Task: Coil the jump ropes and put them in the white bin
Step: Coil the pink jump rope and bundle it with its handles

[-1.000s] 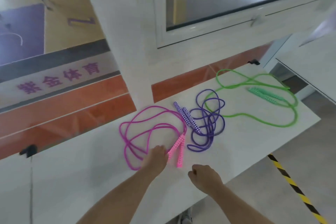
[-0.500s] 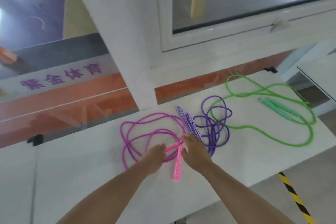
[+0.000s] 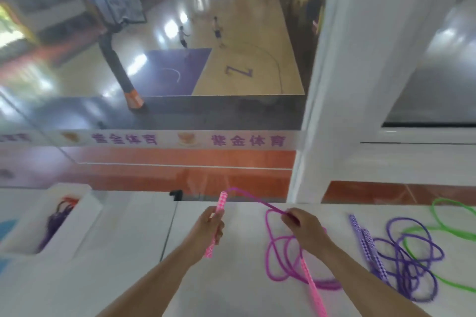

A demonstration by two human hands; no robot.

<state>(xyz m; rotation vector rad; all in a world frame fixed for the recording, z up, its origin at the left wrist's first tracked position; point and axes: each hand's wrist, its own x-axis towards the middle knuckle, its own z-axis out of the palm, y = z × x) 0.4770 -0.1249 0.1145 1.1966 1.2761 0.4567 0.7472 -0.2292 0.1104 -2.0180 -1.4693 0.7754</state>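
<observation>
My left hand [image 3: 210, 224] grips one pink handle [image 3: 221, 204] of the magenta jump rope upright above the white table. My right hand [image 3: 302, 222] pinches the magenta cord [image 3: 273, 257] a short way along from that handle. The rest of the cord lies in loose loops under my right forearm, and the second pink handle [image 3: 313, 288] lies on the table. A purple rope [image 3: 409, 260] with checked handles and a green rope [image 3: 448, 216] lie loose to the right. The white bin [image 3: 87, 211] stands at far left with a coiled purple rope [image 3: 55, 221] inside.
The white table [image 3: 134, 252] runs along a glass wall overlooking a basketball court. A white pillar [image 3: 332, 85] rises behind the table at centre right. A small black clamp [image 3: 176, 194] sits at the table's back edge.
Both hands have lifted the pink rope: the left raised one handle upright and the right took the cord. The view swung left and up, bringing the white bin into sight.
</observation>
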